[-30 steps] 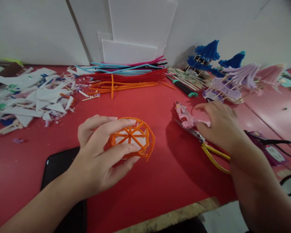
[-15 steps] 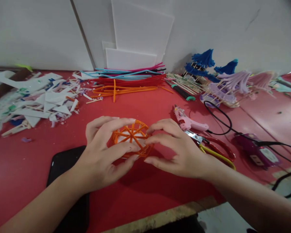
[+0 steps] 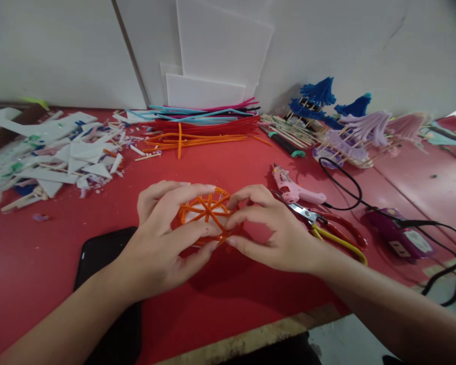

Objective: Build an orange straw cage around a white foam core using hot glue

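Between my hands is a small round frame of orange pipe cleaners (image 3: 208, 207), its strips crossing like wheel spokes over a white base. My left hand (image 3: 171, 228) wraps its left side, with fingertips on the far rim and the thumb at the near edge. On the right side, my right hand (image 3: 264, 225) pinches the rim and an orange strip end between thumb and fingers. The fingers cover parts of both edges. To the right lie a pink glue gun (image 3: 296, 191) and pliers (image 3: 327, 223) with one red and one yellow handle.
A black phone (image 3: 106, 314) lies by my left forearm. White scraps (image 3: 76, 157) are heaped at the left. Bundled pipe cleaners (image 3: 205, 124) lie along the wall. Blue and purple fuzzy models (image 3: 349, 121) stand at the back right, near a purple power box (image 3: 401, 233) with black cords.
My right fingers have drawn closer together on the frame's right rim, and the orange strip there has shifted slightly. My left hand keeps its hold. The view has moved a little.
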A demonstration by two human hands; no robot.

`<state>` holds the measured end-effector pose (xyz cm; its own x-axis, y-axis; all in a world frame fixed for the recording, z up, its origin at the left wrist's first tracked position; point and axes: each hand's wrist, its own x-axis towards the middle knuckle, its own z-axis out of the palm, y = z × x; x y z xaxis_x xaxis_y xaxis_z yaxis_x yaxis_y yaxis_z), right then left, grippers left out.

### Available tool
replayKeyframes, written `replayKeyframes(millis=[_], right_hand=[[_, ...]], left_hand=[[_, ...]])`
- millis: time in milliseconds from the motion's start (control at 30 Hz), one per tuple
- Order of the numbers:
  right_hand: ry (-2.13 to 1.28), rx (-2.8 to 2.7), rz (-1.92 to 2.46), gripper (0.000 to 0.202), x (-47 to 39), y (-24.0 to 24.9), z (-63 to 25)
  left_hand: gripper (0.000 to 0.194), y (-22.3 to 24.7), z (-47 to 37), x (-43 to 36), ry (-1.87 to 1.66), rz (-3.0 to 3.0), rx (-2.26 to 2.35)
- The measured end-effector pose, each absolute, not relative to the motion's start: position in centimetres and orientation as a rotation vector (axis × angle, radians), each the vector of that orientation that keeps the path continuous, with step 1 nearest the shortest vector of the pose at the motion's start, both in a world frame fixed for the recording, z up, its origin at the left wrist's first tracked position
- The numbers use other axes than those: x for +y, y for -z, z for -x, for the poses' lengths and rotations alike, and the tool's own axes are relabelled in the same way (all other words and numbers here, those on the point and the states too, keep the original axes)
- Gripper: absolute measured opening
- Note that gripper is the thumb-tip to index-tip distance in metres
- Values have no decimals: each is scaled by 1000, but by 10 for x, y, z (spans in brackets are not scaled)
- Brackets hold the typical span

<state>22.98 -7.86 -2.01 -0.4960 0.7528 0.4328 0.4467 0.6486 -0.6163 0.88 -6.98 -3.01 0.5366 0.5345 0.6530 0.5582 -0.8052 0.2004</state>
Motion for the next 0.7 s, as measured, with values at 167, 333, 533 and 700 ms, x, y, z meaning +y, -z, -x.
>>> replayKeyframes(millis=[167,333,533,700], right_hand=[[-613,-2151,945,6,-78,21,-230],[-569,-2181,931,3,-75,23,-230],[-492,-2202,904,3,-76,24,-229],[-459,-2211,903,5,-78,24,-228]], left_hand=[[10,28,-7,-70,1095,2753,-962],[9,29,-7,-69,1083,2738,-944],[8,30,-7,-69,1062,2709,-939],[10,29,-6,-68,1046,2699,-953]])
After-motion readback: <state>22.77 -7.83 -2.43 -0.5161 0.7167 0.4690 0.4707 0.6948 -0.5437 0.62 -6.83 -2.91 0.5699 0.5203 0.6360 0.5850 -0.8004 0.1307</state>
